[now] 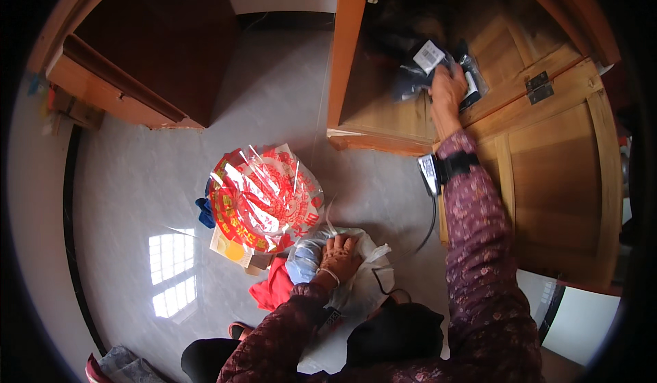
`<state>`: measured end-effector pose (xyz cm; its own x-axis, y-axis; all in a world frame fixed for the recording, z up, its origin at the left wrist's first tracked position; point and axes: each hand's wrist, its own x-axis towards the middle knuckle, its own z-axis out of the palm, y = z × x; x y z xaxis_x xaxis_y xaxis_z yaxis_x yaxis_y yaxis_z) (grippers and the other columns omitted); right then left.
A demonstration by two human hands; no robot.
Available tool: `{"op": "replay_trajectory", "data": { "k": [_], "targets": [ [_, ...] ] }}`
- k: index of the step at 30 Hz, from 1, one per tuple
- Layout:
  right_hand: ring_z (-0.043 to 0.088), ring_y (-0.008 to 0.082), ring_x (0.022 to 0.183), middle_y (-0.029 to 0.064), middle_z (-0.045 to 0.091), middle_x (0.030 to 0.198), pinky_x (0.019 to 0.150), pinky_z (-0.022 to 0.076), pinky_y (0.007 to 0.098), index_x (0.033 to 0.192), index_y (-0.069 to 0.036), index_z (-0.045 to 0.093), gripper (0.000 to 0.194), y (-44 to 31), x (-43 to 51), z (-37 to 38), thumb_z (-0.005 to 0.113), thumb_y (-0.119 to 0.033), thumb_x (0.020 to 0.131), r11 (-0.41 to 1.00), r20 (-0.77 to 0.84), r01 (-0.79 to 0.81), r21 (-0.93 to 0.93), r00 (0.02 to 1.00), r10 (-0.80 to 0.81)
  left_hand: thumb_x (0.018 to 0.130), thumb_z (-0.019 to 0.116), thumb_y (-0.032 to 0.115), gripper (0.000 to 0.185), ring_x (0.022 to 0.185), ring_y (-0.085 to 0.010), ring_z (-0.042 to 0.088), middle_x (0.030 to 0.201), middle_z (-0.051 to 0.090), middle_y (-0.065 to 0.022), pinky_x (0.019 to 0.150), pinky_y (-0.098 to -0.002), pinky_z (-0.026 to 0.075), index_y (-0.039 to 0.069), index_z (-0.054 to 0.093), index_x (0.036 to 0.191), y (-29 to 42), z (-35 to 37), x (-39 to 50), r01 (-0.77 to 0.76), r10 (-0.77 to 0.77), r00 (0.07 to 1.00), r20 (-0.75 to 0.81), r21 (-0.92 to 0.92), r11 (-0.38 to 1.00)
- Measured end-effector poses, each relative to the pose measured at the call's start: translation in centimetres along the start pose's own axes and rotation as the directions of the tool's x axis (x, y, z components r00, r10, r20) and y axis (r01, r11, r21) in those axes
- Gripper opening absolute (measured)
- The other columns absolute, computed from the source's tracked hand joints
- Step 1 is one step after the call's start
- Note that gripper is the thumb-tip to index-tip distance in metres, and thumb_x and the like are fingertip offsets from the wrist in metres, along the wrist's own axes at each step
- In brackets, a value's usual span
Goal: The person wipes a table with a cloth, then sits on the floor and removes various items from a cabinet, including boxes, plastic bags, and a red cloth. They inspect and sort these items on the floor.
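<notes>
My left hand (339, 261) lies palm down on a light-blue cloth bundle (304, 257) in a white plastic bag (368, 280) on the floor. Its fingers are a little apart. My right hand (447, 89) reaches into a wooden cabinet (390, 121) and grips a dark, clear-wrapped packet (427, 75) bearing a white barcode label (429, 56). Another wrapped packet (473, 82) lies beside that hand, to its right. Blur and shadow hide the fingertips and the cabinet's back.
The open cabinet door (554, 172) stands beside my right arm. A round red-and-white film-covered item (267, 198) sits on the floor, near a printed carton (231, 247), a red cloth (274, 285) and a dark-blue cloth (205, 213). Brown furniture (128, 88) stands at upper left.
</notes>
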<state>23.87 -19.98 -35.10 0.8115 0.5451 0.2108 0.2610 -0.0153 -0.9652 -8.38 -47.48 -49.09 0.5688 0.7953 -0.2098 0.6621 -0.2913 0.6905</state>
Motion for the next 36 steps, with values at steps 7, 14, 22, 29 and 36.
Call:
{"op": "replay_trajectory", "data": {
  "k": [7, 14, 22, 29, 36],
  "targets": [
    [0.056, 0.0104, 0.066, 0.0022, 0.065, 0.084, 0.051, 0.0434, 0.0258, 0.101, -0.005, 0.066, 0.024, -0.8, -9.6, -7.4, 0.056, -0.009, 0.08, 0.643, 0.572, -0.667, 0.378, 0.714, 0.405, 0.095, 0.059, 0.031, 0.035, 0.096, -0.0177, 0.06, 0.108, 0.065, -0.0038, 0.082, -0.0312, 0.048, 0.005, 0.058, 0.118, -0.3, -6.1, 4.2, 0.032, -0.091, 0.996, -0.009, -0.897, 0.441],
    [0.049, 0.0051, 0.058, -0.0044, 0.058, 0.074, 0.047, 0.0386, 0.0213, 0.096, -0.008, 0.063, 0.016, -3.3, -18.3, -11.3, 0.059, -0.012, 0.082, 0.771, 0.765, -0.637, 0.008, 0.501, 0.406, 0.09, 0.065, 0.038, 0.062, 0.118, -0.0134, 0.044, 0.126, 0.054, -0.0025, 0.101, -0.0313, 0.034, 0.006, 0.042, 0.138, 3.9, -12.8, 5.4, 0.19, 0.069, 0.98, 0.187, -0.981, -0.028],
    [0.061, 0.0171, 0.078, 0.0084, 0.066, 0.088, 0.068, 0.0491, 0.0313, 0.11, -0.002, 0.058, 0.038, -1.3, -16.9, -9.9, 0.066, -0.029, 0.085, 0.915, 0.601, 0.031, -0.402, 0.762, 0.239, 0.085, 0.071, 0.01, 0.024, 0.089, -0.01, 0.061, 0.1, 0.068, 0.0003, 0.082, -0.0266, 0.048, 0.006, 0.067, 0.108, 2.0, -7.2, 5.0, 0.239, -0.229, 0.952, 0.202, -0.96, 0.148],
    [0.055, 0.0402, 0.101, 0.0214, 0.06, 0.109, 0.082, 0.0485, 0.0446, 0.102, -0.002, 0.059, 0.034, -7.0, -3.3, -6.8, 0.069, -0.022, 0.077, 0.217, 0.377, 0.567, -0.795, 0.741, -0.556, 0.084, 0.072, 0.011, 0.023, 0.086, -0.0105, 0.062, 0.097, 0.068, -0.0002, 0.079, -0.0272, 0.049, 0.006, 0.068, 0.106, 2.0, -6.3, 4.9, 0.25, -0.286, 0.937, 0.199, -0.956, 0.154],
    [0.058, 0.0347, 0.108, 0.0168, 0.061, 0.111, 0.085, 0.0509, 0.0459, 0.11, -0.001, 0.057, 0.03, -5.1, 4.3, -1.8, 0.055, -0.02, 0.086, 0.078, 0.281, 0.32, -0.944, 0.907, -0.312, 0.083, 0.071, 0.005, 0.022, 0.085, -0.0115, 0.063, 0.097, 0.069, -0.0015, 0.079, -0.0273, 0.051, 0.006, 0.069, 0.105, 3.0, -7.4, 4.5, 0.272, -0.327, 0.915, 0.236, -0.96, 0.07]
  ]
}}
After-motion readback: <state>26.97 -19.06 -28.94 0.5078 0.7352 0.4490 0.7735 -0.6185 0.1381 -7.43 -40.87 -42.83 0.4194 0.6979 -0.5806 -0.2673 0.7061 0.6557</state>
